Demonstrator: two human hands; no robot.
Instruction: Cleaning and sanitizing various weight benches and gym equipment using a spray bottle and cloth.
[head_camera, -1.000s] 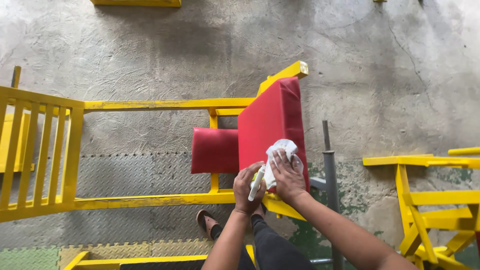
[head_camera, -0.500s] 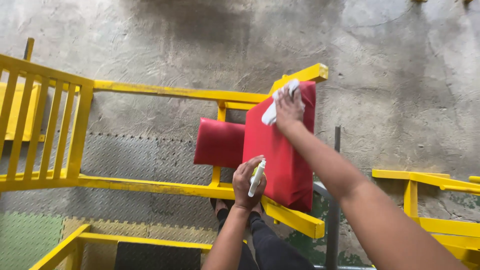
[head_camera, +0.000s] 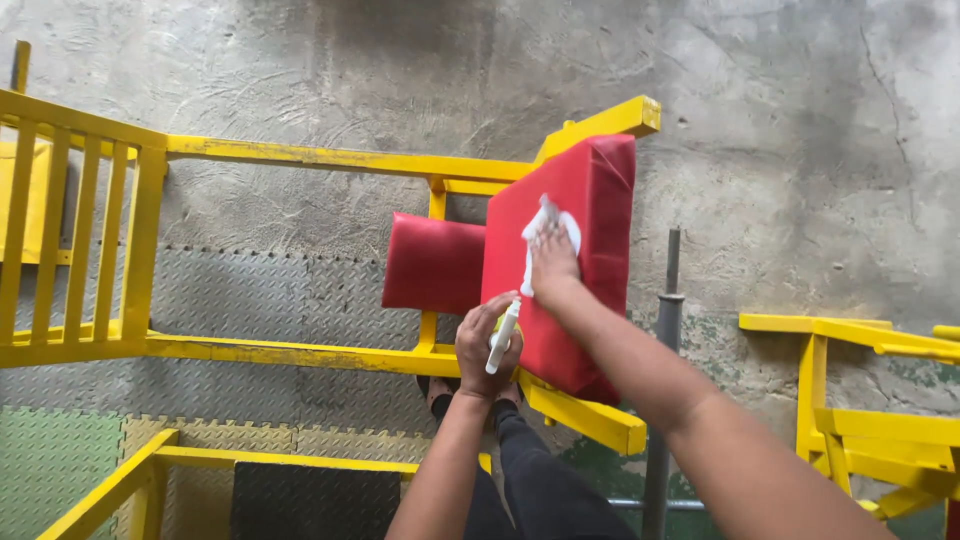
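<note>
The right hand (head_camera: 552, 262) is pressed flat on a crumpled white cloth rag (head_camera: 545, 232), fingers spread over it and pinning it against the big slanted red vinyl back pad (head_camera: 565, 262) of a yellow-framed gym bench. The rag sits about mid-pad, a bit toward the upper end. It looks light and floppy, so I'd say it only stays put under palm pressure; bunching it under the fingers is probably the best hold, since the vinyl looks slick and a loose corner would likely just skate around.

The left hand (head_camera: 487, 348) is down at the pad's lower left edge, fingers wrapped around a small white plastic spray bottle (head_camera: 503, 337) with a greenish bit behind it. It seems light and stiff, easy to hold by its narrow body, nozzle end pointing down toward the wrist.

The pad itself looks firm but cushioned, tilted on the painted yellow steel frame (head_camera: 330, 157), with a smaller red vinyl seat pad (head_camera: 434, 264) just beside it on the left.

Below is a rough grey concrete floor (head_camera: 780, 120), with grey diamond-pattern rubber mats (head_camera: 290, 295) nearer in, a grey metal bar (head_camera: 668, 300) just right of the pad, and another yellow steel rack (head_camera: 870, 400) off to the right.
</note>
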